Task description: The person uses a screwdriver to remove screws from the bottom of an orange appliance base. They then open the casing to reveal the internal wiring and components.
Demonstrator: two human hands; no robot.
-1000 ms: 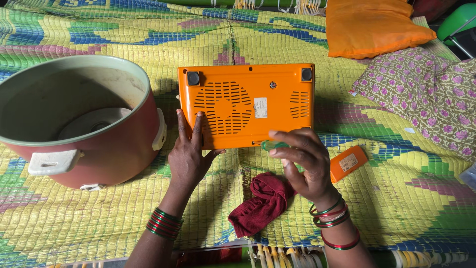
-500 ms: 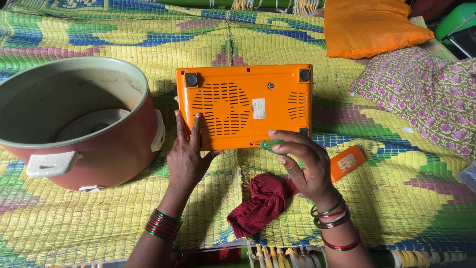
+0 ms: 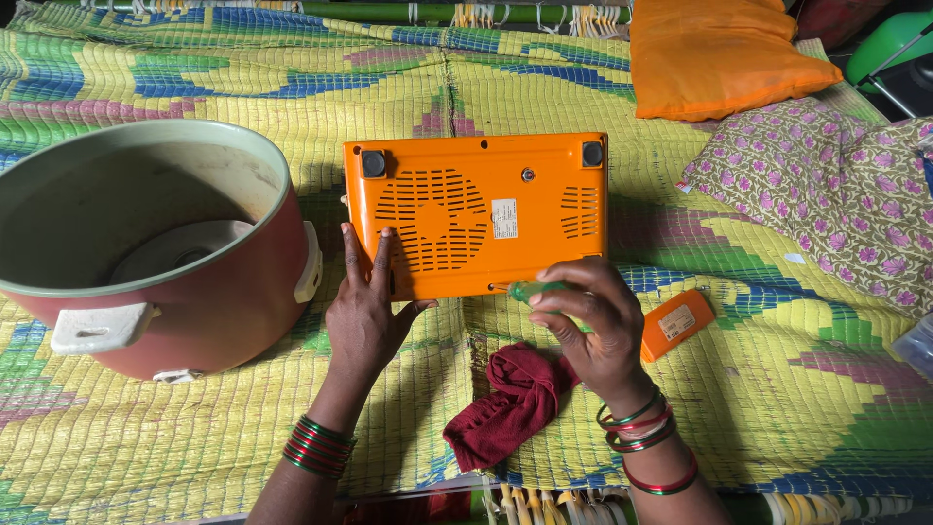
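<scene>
An orange flat appliance (image 3: 476,209) lies upside down on the woven mat (image 3: 146,457), its vented underside facing up. My left hand (image 3: 369,311) presses flat on its near left corner. My right hand (image 3: 593,326) holds a green-handled screwdriver (image 3: 530,289), whose tip meets the near edge of the orange underside close to a screw hole. A dark red cloth (image 3: 510,399) lies on the mat just below my right hand. A small orange piece (image 3: 675,323) with a label rests to the right of that hand.
A large pink cooker body (image 3: 155,243) with an open top stands at the left, close to the appliance. An orange cushion (image 3: 719,58) and a flowered pillow (image 3: 826,190) lie at the back right. A green object (image 3: 889,49) sits in the far right corner.
My right hand has moved left and up, bringing the screwdriver tip onto the appliance's near edge. My left hand stays pressed on the left corner.
</scene>
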